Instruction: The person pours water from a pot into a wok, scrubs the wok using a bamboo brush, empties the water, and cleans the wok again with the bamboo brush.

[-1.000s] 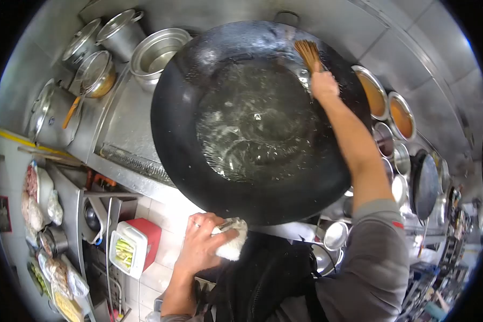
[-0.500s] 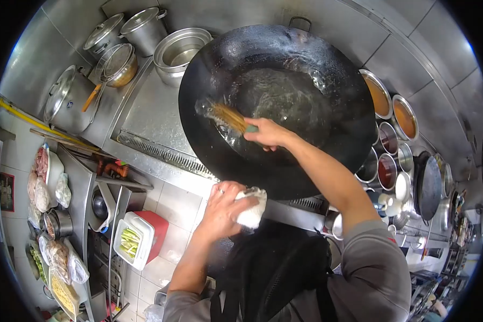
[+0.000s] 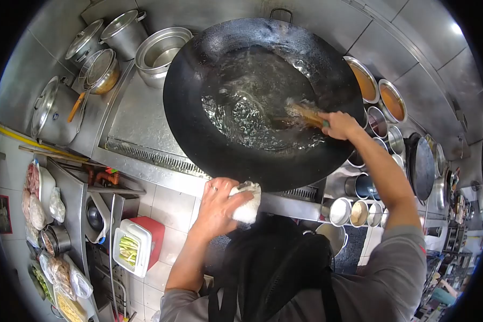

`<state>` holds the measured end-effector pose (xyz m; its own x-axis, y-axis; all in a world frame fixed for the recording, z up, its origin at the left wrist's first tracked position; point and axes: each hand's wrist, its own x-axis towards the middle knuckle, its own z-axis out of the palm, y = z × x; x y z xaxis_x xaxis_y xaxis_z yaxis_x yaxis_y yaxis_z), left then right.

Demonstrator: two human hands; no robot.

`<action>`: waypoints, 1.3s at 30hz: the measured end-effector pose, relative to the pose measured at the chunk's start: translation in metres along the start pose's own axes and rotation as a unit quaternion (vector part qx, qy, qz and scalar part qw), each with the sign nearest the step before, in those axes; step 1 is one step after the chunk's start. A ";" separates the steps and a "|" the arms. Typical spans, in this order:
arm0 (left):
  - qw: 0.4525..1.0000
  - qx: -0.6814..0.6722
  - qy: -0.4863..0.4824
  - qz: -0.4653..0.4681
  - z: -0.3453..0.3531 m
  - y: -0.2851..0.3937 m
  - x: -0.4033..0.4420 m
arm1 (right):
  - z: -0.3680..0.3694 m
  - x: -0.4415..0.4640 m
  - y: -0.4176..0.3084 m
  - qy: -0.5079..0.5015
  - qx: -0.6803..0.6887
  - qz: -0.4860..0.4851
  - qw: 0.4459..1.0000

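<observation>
The right hand squeezes a brush with its tip in the water near the right edge of the wok, the left hand pinches a white cloth by the near edge, and swishing too hard could splash water out.

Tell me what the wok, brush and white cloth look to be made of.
Wok: probably iron or carbon steel, near-black, with wet glints on its wall. Brush: seemingly bamboo or similar plant strips, judging by its tan, uncoated-looking strands. White cloth: likely cotton, matte and softly creased, though the fibre can't be settled.
</observation>
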<state>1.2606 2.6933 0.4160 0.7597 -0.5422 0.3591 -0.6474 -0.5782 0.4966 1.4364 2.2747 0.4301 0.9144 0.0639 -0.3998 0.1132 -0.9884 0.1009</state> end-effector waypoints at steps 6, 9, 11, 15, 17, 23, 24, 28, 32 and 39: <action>0.997 -0.037 -0.037 -0.049 -0.006 0.006 0.005 | 0.014 0.187 -0.047 0.133 0.065 0.023 0.989; 0.995 -0.049 -0.046 -0.067 -0.008 0.005 0.003 | -0.007 0.257 -0.098 0.138 0.195 -0.016 0.971; 0.997 -0.045 -0.034 -0.055 -0.003 0.001 0.000 | -0.028 0.258 -0.144 0.107 0.330 -0.011 0.938; 0.997 -0.043 -0.034 -0.053 -0.003 0.001 -0.002 | -0.053 0.224 -0.206 0.034 0.461 -0.024 0.886; 0.997 -0.047 -0.024 -0.058 -0.003 0.004 -0.001 | -0.046 0.206 -0.228 -0.009 0.527 -0.087 0.845; 0.998 -0.036 0.010 -0.048 -0.003 0.009 -0.001 | -0.032 0.109 -0.264 -0.138 0.548 -0.191 0.803; 0.999 -0.027 0.032 -0.031 0.000 0.008 -0.001 | -0.032 0.087 -0.262 -0.156 0.537 -0.198 0.805; 0.999 -0.022 0.035 -0.019 0.009 0.001 -0.008 | -0.032 0.004 -0.240 -0.247 0.494 -0.209 0.807; 0.998 -0.007 0.052 -0.019 0.006 0.008 -0.009 | -0.038 -0.083 -0.185 -0.321 0.441 -0.180 0.819; 0.998 -0.012 0.057 0.006 0.005 0.006 -0.005 | -0.070 -0.156 -0.049 -0.259 0.228 0.047 0.937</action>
<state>1.2527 2.6895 0.4131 0.7548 -0.4747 0.4528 -0.6559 -0.5566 0.5099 1.3149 2.3229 0.5511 0.5869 0.0150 -0.8095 -0.2442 -0.9500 -0.1947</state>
